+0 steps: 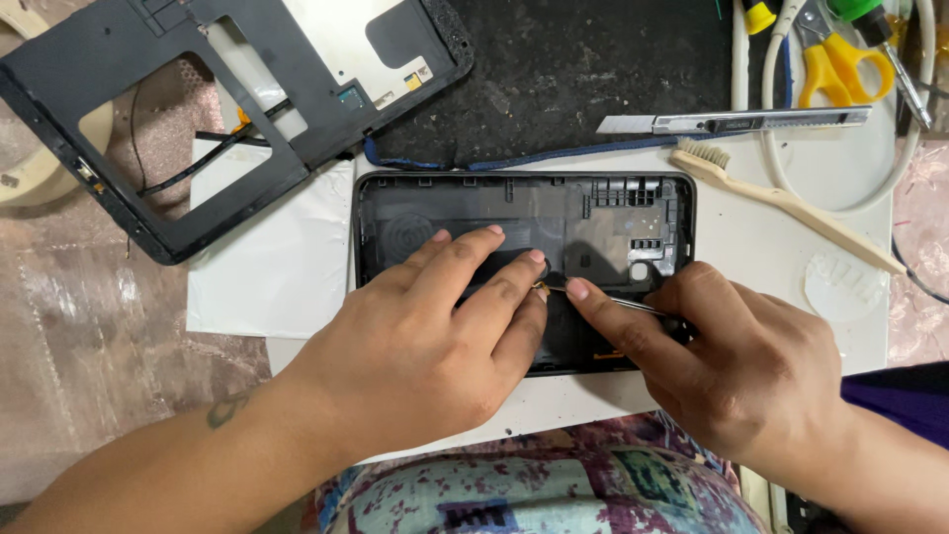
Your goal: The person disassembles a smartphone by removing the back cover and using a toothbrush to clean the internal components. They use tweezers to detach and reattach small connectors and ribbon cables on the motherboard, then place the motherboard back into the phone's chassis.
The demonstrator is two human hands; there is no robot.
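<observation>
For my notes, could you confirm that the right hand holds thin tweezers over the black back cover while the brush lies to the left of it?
Not quite: the head view shows the brush to the right of the back cover, near its upper right corner. The rest stands: the right hand holds thin tweezers over the cover.

White rectangular screen panel tilted at top left inside a black frame, small yellow and white labels near its lower corner
</observation>
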